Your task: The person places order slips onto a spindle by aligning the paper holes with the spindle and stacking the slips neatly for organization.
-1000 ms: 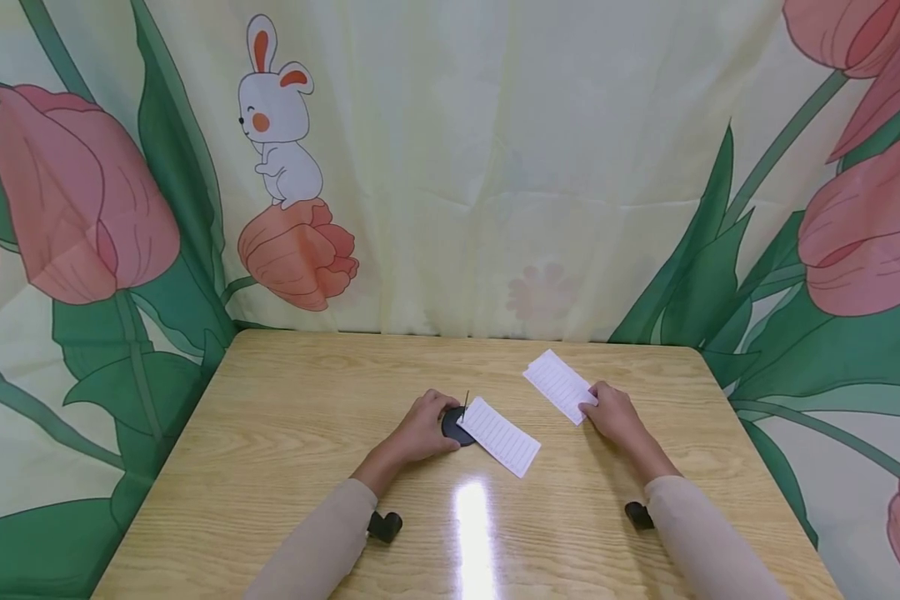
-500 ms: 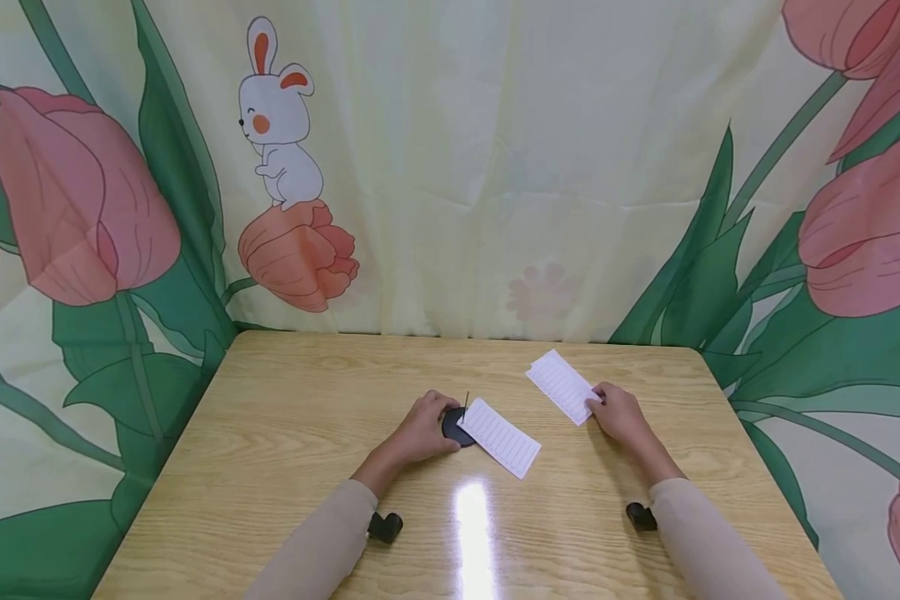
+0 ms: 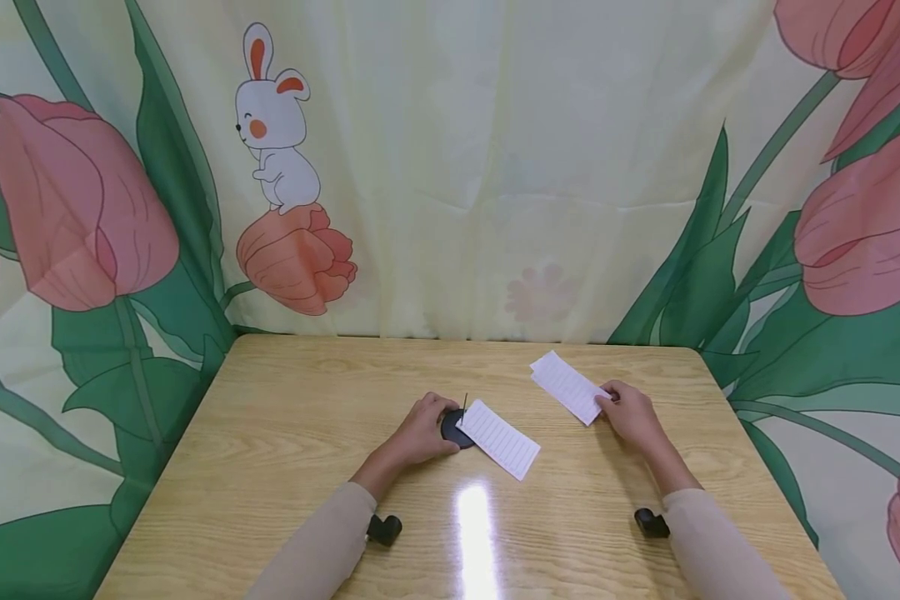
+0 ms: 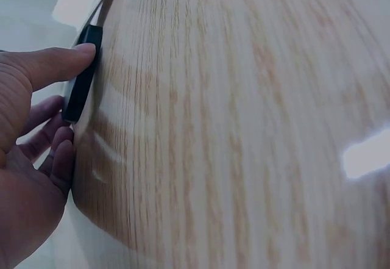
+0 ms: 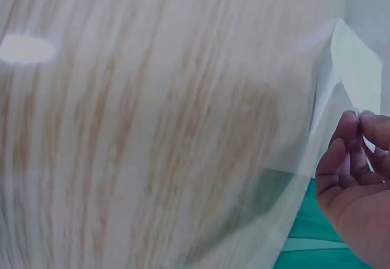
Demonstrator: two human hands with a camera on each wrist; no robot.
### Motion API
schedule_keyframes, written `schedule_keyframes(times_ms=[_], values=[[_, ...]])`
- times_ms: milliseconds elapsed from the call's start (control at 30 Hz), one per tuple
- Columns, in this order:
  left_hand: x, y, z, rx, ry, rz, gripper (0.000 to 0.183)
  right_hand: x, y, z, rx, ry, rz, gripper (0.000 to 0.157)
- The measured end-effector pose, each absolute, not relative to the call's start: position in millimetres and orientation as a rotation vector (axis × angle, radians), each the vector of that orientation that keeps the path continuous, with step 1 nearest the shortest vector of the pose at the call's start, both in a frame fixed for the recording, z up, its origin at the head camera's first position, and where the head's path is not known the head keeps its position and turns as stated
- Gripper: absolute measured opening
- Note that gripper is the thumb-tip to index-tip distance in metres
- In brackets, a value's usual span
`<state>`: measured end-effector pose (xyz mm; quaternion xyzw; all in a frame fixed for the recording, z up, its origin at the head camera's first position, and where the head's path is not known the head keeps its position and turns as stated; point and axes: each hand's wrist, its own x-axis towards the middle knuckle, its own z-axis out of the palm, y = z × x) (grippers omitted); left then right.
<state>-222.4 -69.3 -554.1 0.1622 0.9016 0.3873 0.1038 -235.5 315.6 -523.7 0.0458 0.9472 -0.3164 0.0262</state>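
Observation:
My left hand [image 3: 422, 429] holds the rim of a bill spike's round black base [image 3: 452, 427] on the wooden table. A thin upright pin [image 3: 465, 403] rises from that base. One lined paper slip [image 3: 499, 439] lies with its upper-left corner at the pin and slants down to the right. In the left wrist view, my thumb presses the edge of the black base [image 4: 82, 77] and the other fingers curl beneath. My right hand [image 3: 633, 412] pinches the near right corner of overlapping lined slips [image 3: 566, 387]. The right wrist view shows a slip [image 5: 358, 71] raised between thumb and fingertip.
The wooden table [image 3: 307, 400] ends at the back against a curtain [image 3: 435, 208] printed with tulips and a rabbit. A bright light reflection [image 3: 476, 533] lies on the table's near middle. Each wrist carries a black camera [image 3: 384, 529].
My right hand has drawn slightly to the right with its slips. The left hand, the bill spike and the slip at the pin stay in place.

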Motion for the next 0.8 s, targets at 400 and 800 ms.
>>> schedule_keyframes(times_ms=[400,800], values=[[-224,-70,-557,0.505,2.660,1.160,0.064,-231,324,-506,0.090,2.959,-1.024,0.026],[-221,-72,-550,0.503,2.632,1.162,0.070,-224,321,-483,0.006,2.951,-1.108,0.025]])
